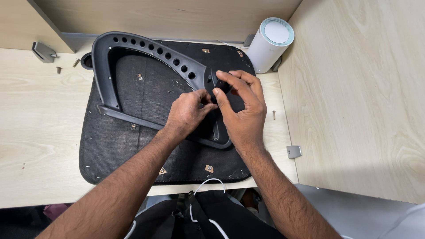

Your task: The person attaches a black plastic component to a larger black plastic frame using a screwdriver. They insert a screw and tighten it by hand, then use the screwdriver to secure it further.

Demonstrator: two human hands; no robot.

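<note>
Where both forearms reach in over the surface (35, 132), the left hand (188, 113) curls narrow, fingertips pinching at the black plastic armrest frame (146, 48); right hand (241, 106) grips its knob end w/ thumb + fingers. Frame lies flat on the black seat pad (115, 146), mid-surface. Beyond: loose screw (274, 114), white cylinder device (271, 44) at back.

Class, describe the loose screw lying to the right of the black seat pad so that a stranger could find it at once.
Start at the white cylinder in the desk's back corner, then come forward along the black seat pad's right edge. The screw lies alone on pale wood there, beside the right hand; the other loose screws are far left.
</note>
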